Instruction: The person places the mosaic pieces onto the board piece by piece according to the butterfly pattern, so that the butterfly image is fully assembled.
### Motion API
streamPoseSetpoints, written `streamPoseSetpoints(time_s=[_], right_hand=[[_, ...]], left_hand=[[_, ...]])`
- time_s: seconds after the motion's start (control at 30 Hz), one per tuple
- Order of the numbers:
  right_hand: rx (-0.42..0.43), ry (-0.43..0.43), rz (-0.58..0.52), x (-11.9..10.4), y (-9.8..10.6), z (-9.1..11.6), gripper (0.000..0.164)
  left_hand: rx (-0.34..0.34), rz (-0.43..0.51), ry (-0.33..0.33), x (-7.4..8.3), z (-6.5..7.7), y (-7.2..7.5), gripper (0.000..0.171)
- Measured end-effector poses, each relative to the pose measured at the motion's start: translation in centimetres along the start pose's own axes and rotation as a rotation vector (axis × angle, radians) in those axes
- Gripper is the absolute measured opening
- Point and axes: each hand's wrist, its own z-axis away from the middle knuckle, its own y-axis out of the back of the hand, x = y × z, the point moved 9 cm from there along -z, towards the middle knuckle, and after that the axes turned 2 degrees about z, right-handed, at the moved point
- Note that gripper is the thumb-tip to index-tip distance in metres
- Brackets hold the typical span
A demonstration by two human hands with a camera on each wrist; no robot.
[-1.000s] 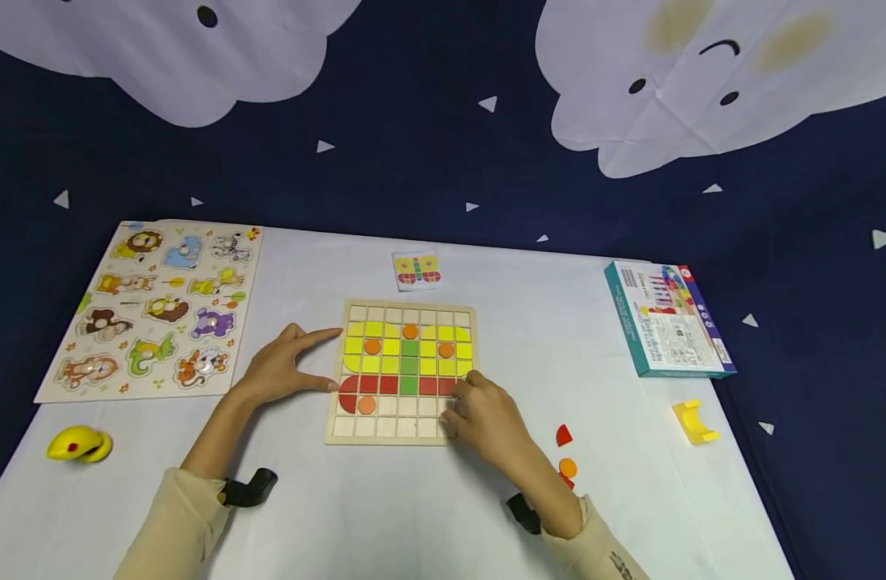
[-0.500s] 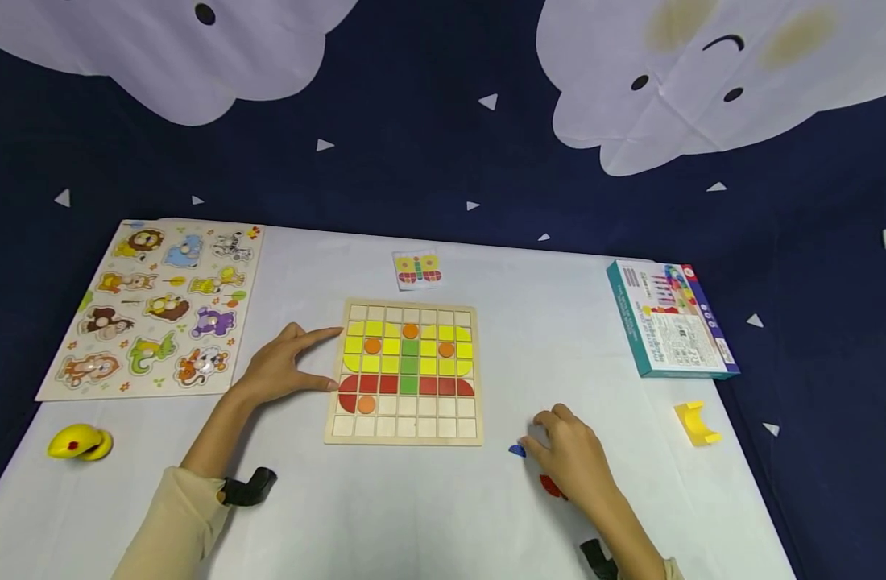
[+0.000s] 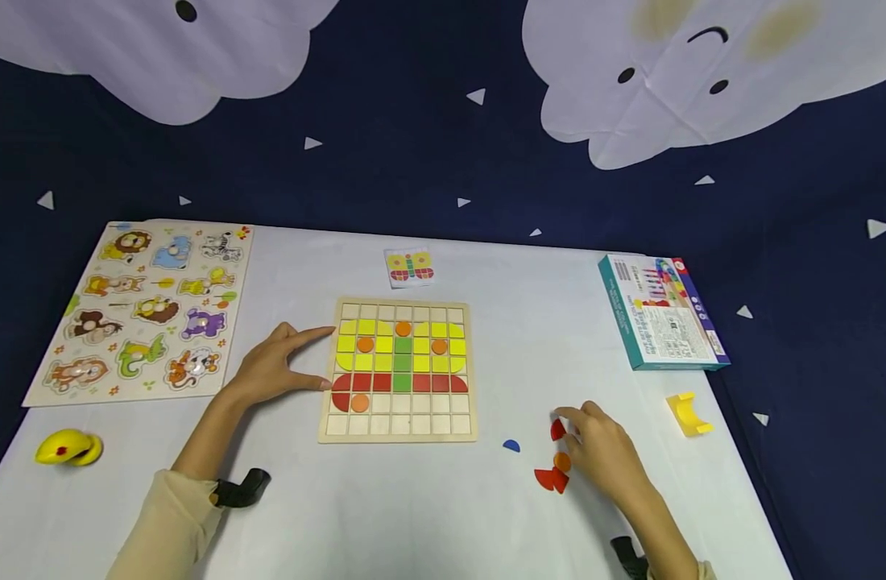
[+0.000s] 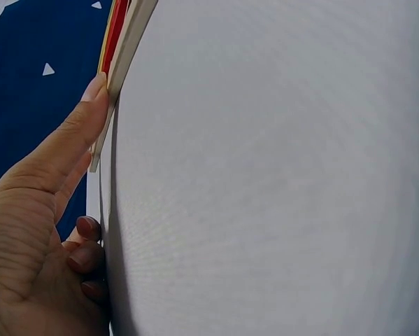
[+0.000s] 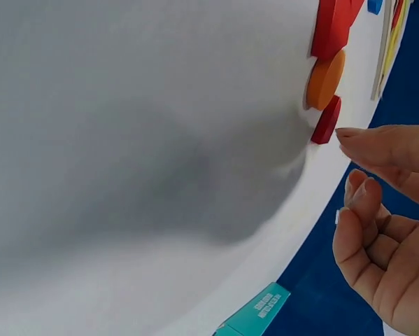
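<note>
A wooden grid board carries yellow, green, red and orange tiles in a butterfly shape. At its left edge rests my left hand, thumb and index finger spread and touching the rim; in the left wrist view the thumb lies along the board's side. My right hand is over the loose pieces at the right, index finger and thumb apart around a red quarter-circle piece. The right wrist view has the thumb tip close beside that piece, while the other fingers curl with nothing in them.
An orange disc, red pieces and a blue half-circle lie near my right hand. A butterfly picture card is behind the board. Around stand an animal puzzle, a yellow toy, a box and a yellow arch.
My right hand has left a red quarter-circle on the board's right side and moved right to the loose pieces. My left hand stays at the board's edge.
</note>
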Motion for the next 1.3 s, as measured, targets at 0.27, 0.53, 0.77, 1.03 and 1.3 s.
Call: streamPoseSetpoints(time_s=[0.27, 0.53, 0.77, 1.03, 1.3], right_hand=[[-0.072, -0.006, 0.011, 0.52, -0.76, -0.38, 0.024], [-0.025, -0.057, 0.017, 0.9, -0.8, -0.34, 0.019], [-0.014, -0.063, -0.007, 1.02, -0.2, -0.12, 0.021], [-0.081, 0.013, 0.006, 0.66, -0.65, -0.07, 0.026], [-0.039, 0.04, 0.001, 0.32, -0.93, -0.02, 0.022]], left_hand=[[0.0, 0.006, 0.005, 0.05, 0.0, 0.16, 0.092], [0.005, 0.004, -0.003, 0.16, 0.09, 0.25, 0.092], [0.005, 0.012, -0.001, 0.14, 0.13, 0.19, 0.092], [0.026, 0.011, -0.035, 0.39, 0.26, 0.38, 0.092], [0.016, 0.02, -0.016, 0.36, 0.18, 0.14, 0.092]])
